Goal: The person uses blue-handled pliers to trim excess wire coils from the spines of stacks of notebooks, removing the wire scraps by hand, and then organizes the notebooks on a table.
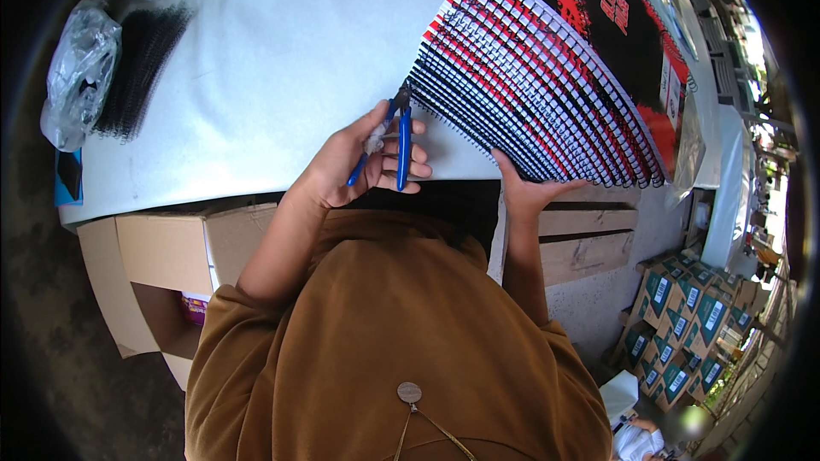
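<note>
My left hand [369,158] holds wire cutters [403,149] with blue handles, fingers loosely curled around them. The handles stand apart, and the dark jaws meet the left corner of a fanned stack of spiral notebooks [547,76]. Some whitish material shows between the left fingers and a handle. My right hand [531,192] cups the near edge of the stack, its thumb up beside the lower coils and a finger stretched along the edge; its other fingers are hidden. The notebooks have black and red covers, and their wire spines face me in curved rows.
A white-covered table [256,59] carries the stack. At its far left lie a bundle of black spiral coils [141,72] and a clear plastic bag [84,76]. An open cardboard box [162,247] stands below left. Stacked cartons [683,324] are on the floor at right.
</note>
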The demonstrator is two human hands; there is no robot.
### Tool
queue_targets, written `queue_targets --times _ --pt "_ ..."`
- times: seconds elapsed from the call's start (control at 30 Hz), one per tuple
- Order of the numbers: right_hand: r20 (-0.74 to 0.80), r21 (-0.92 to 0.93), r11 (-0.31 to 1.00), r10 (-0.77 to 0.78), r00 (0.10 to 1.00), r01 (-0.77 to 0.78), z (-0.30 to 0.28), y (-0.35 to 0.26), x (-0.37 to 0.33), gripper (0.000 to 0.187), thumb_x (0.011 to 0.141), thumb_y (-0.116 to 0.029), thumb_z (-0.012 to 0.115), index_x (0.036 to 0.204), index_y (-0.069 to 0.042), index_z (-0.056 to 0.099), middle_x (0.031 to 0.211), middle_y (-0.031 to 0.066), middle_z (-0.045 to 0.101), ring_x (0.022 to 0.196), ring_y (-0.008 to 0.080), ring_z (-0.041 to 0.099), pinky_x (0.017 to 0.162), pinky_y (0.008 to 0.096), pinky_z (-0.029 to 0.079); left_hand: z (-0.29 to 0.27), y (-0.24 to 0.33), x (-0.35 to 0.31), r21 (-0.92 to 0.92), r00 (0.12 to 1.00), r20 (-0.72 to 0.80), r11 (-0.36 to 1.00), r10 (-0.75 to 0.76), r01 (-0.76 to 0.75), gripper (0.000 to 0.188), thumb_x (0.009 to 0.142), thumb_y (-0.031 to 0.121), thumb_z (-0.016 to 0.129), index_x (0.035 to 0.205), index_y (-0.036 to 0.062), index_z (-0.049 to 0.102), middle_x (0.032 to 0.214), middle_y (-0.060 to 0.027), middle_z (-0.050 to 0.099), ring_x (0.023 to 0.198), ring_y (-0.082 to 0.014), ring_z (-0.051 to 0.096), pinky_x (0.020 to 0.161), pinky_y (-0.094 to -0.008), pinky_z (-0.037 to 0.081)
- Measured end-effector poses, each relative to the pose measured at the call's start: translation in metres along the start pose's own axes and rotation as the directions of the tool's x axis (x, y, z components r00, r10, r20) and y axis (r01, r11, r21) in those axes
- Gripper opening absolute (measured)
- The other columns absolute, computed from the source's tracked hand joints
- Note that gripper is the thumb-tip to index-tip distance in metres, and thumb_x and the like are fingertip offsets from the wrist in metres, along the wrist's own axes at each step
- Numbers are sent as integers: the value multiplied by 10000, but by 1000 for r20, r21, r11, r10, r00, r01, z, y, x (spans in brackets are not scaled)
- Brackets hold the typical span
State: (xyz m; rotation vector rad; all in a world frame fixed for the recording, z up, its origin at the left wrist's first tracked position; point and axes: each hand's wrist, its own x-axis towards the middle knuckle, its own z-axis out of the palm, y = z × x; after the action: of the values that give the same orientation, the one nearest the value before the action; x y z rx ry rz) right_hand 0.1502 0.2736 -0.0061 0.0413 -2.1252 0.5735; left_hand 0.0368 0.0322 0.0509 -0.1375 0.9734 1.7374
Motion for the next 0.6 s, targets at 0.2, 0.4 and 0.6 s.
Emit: queue_targets --times 0.2,0.4,0.6 --pt "4 3 998 58 998 -58 -1 -2 0 1269 565 -134 867 1391 3 -87 1406 239 113 1285 338 219 1075 491 145 7 1 -5 664 936 -258 748 239 -8 539 951 495 257 1053 34 516 685 -43 463 548 -131 478 520 -271 502" --pt "-4 4 981 193 981 -193 0 -7 -2 1251 570 -150 867 1392 14 -62 1400 249 140 1276 339 237 1072 485 160 8 2 -6 81 999 -23 996 38 -36 595 947 507 239 1177 11 473 898 -135 596 866 -270 622 738 -409 531" --pt "-17 52 966 256 966 -255 1 -8 -6 1245 569 -130 865 1389 23 -59 1400 248 143 1275 335 243 1070 479 171 -10 0 0 32 999 46 999 -8 6 524 953 481 273 1085 27 498 881 -146 597 774 -262 613 640 -418 500"
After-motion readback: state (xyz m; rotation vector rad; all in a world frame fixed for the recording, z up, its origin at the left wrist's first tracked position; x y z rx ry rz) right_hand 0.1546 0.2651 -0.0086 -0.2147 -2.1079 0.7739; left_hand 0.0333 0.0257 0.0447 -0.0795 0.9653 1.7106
